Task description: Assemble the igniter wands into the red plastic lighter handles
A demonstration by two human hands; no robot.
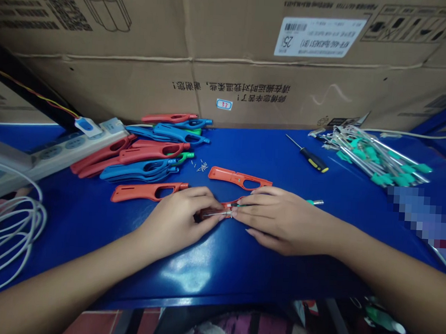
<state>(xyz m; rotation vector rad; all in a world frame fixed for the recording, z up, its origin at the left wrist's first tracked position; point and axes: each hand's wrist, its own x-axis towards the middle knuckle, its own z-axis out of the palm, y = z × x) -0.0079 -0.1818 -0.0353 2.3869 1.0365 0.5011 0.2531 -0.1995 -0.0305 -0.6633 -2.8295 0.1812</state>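
Observation:
At the middle of the blue table, my left hand (185, 210) is closed, thumb and fingers pinching the handle end of a lighter (215, 213) with a dark reddish translucent part and orange edges. My right hand (280, 220) lies over the other end, its fingers together and pressed on it. A silver tip with a green piece (316, 202) pokes out beyond my right hand. Most of the lighter is hidden under my fingers. Just behind my hands rests an empty orange handle shell (239, 178). Another orange handle shell (149, 190) lies beside my left hand.
Red and blue handle shells (144, 165) are piled at left, near small screws (201, 167). A screwdriver (308, 155) and a heap of metal lighter rods (373, 152) lie at right. A power strip (55, 153) and coiled white cable (10, 240) occupy the left; cardboard (229, 52) stands behind.

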